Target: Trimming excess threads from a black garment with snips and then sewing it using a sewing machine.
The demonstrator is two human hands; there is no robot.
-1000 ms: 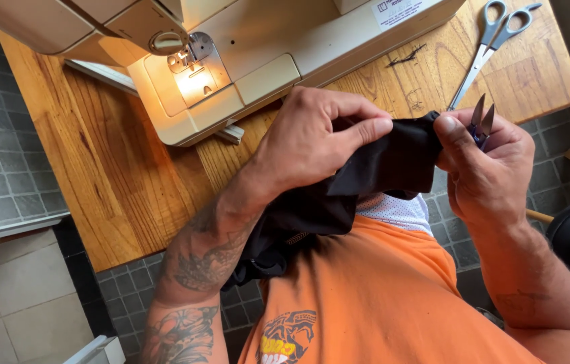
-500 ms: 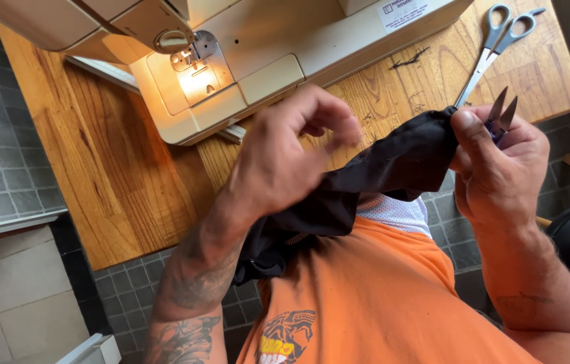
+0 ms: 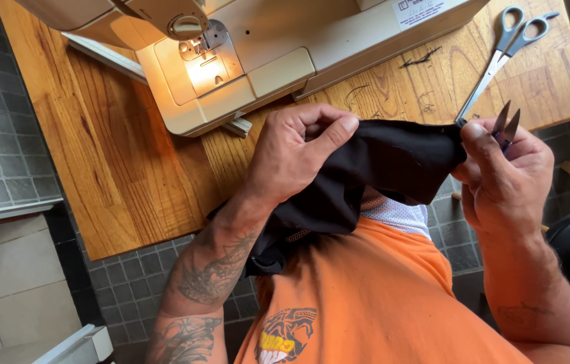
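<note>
Black fabric point(image 3: 393, 168), held taut in front of the sewing machine point(image 3: 264, 47), above an orange shirt point(image 3: 379, 296). One end is pinched between thumb and fingers of the left hand point(image 3: 298, 158); the other is gripped by the right hand point(image 3: 500, 182), whose fingers are also closed on small thread snips point(image 3: 506, 125). A white rectangular label point(image 3: 426, 10) is fixed to the machine's base. Grey-handled scissors point(image 3: 500, 54) are laid right of the machine on the wooden table point(image 3: 109, 148).

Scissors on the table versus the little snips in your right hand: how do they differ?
The scissors lie flat on the wooden table, untouched, blades closed, long, with grey looped handles. The snips are short, held in the right hand, blades parted, tips up, beside the black fabric. Both have pointed metal blades.
</note>
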